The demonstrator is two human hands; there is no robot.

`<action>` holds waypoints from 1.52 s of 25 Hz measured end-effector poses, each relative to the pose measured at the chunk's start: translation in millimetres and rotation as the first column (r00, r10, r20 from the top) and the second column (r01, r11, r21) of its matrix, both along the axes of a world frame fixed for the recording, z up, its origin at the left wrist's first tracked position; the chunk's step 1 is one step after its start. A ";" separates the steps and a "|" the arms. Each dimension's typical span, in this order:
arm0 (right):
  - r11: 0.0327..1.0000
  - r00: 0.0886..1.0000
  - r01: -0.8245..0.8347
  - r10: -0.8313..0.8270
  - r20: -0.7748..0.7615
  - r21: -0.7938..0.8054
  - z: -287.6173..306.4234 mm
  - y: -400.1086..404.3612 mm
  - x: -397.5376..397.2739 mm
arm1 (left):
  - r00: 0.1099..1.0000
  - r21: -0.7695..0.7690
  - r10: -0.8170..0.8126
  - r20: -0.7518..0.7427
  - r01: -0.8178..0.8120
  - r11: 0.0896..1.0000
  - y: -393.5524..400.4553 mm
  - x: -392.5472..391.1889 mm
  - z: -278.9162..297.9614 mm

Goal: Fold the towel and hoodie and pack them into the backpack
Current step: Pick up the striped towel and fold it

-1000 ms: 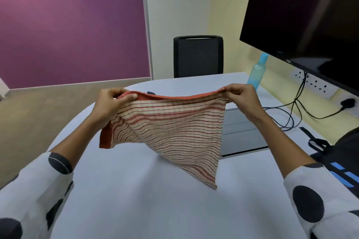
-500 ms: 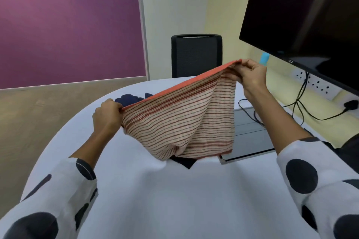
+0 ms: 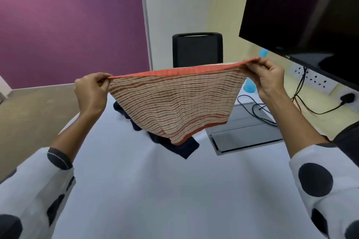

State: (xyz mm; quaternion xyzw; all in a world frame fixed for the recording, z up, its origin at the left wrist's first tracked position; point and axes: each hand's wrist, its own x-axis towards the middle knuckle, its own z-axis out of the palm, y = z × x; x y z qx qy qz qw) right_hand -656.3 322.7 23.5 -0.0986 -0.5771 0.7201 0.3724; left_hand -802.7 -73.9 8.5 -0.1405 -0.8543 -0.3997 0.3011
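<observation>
A cream towel with thin red stripes and an orange border hangs doubled in the air over the white table. My left hand pinches its top left corner and my right hand pinches its top right corner, stretching the top edge taut. Behind and under the towel lies the dark navy hoodie, crumpled on the table and mostly hidden. A dark edge of the backpack shows at the far right.
A grey laptop lies shut on the table to the right, with black cables beside it. A large dark screen hangs at the upper right, above wall sockets. A black chair stands at the table's far end, near a blue bottle.
My left hand has risen to the level of my right, so the towel's top edge is now level and stretched wider. The hoodie shows more beneath the towel.
</observation>
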 end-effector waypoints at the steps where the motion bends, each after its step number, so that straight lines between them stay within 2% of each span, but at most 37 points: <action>1: 1.000 0.999 -0.007 0.008 0.031 -0.002 -13.5 0.1 14.8 | 1.000 -0.040 -0.012 -0.029 0.011 0.999 -7.0 20.5 -8.3; 5: 1.000 0.979 -0.006 0.000 0.203 0.029 -82.4 -8.6 74.2 | 0.995 -0.249 -0.086 -0.042 0.073 0.966 -42.1 99.9 -70.0; 8: 0.998 0.935 0.009 -0.028 0.355 0.056 -141.7 -24.2 116.5 | 0.988 -0.431 -0.133 0.074 0.153 0.890 -67.1 146.5 -128.1; 10: 0.999 0.893 0.013 -0.028 0.449 0.036 -178.4 -37.6 146.0 | 0.976 -0.499 -0.157 0.149 0.211 0.841 -79.3 175.4 -160.9; 14: 0.998 0.780 -0.037 0.000 0.626 0.046 -234.6 -66.2 210.0 | 0.948 -0.575 -0.174 0.267 0.301 0.760 -103.1 217.0 -206.2; 19: 0.934 0.594 -0.240 -0.074 0.801 0.264 -257.0 -101.7 281.0 | 0.882 -0.583 -0.107 0.460 0.390 0.712 -138.9 262.1 -251.9; 26: 0.843 0.421 -0.424 -0.139 0.897 0.330 -277.2 -144.2 358.7 | 0.774 -0.541 -0.109 0.624 0.529 0.654 -181.8 340.9 -291.1; 29: 0.838 0.421 -0.436 -0.133 0.897 0.329 -278.1 -152.7 378.0 | 0.774 -0.495 -0.123 0.621 0.509 0.704 -185.6 353.8 -288.4; 31: 0.853 0.458 -0.409 -0.116 0.882 0.324 -277.6 -151.6 381.0 | 0.793 -0.474 -0.120 0.597 0.469 0.745 -181.7 346.7 -281.4; 34: 0.910 0.530 -0.301 -0.089 0.844 0.285 -267.7 -142.2 371.1 | 0.830 -0.449 -0.108 0.547 0.400 0.799 -171.0 322.9 -267.3; 38: 0.988 0.655 -0.100 -0.023 0.755 0.116 -251.2 -120.2 336.4 | 0.865 -0.381 -0.057 0.498 0.278 0.882 -146.6 279.8 -237.7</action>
